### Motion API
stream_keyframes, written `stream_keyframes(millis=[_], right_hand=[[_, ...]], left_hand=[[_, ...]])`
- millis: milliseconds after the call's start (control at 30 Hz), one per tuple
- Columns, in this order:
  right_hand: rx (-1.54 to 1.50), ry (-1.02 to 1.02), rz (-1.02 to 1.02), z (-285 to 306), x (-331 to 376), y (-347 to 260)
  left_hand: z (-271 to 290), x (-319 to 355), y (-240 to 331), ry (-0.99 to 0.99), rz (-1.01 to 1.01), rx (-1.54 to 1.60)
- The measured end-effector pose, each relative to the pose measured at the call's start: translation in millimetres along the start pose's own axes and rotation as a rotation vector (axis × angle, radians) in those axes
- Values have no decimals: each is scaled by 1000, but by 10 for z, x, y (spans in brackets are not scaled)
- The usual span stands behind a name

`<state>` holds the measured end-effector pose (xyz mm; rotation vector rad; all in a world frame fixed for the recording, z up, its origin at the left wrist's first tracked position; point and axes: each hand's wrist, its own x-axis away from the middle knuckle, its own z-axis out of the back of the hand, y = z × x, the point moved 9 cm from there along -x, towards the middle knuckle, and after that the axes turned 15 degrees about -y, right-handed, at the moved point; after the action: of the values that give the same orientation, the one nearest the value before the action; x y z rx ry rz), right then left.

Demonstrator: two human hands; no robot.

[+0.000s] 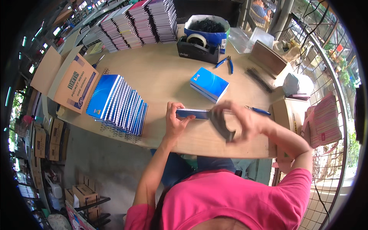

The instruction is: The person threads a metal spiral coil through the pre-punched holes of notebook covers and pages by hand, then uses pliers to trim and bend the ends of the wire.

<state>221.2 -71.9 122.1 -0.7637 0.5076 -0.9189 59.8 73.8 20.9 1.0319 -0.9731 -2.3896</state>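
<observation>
My left hand (176, 119) grips a small notebook (191, 114), which stands on its edge near the front of the table. Its thumb presses the near side and its fingers curl around the left end. Over the notebook's right end is my right hand (245, 122), smeared by motion, with a dark grey curved object (221, 125) in its fingers; its kind is too blurred to tell. A thin wire coil (229, 112) extends right from the notebook, partly behind that hand. Two stacked blue pads (209, 84) lie just beyond. Blue-handled pliers (260, 111) rest beyond my right wrist.
A tall stack of blue spiral notebooks (115, 99) stands left, beside an open cardboard box (74, 82). Behind are a black tape dispenser (197, 51), blue-handled cutters (226, 63) and piled notebooks (142, 23). Loose coils (260, 79) and a brown block (267, 57) lie right.
</observation>
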Motion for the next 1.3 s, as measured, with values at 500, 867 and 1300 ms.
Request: stream_keyframes(millis=[500,867,1300], right_hand=[[-514,90,-163,-136,-30,955],[-254,17,-227,-232,-102,1009],[-258,61,-296,-216,-80,1181]], left_hand=[[-167,-13,102,-144,-73,155],[-257,-25,117,-189,-24,191],[-397,-79,201,-210,-32,165]])
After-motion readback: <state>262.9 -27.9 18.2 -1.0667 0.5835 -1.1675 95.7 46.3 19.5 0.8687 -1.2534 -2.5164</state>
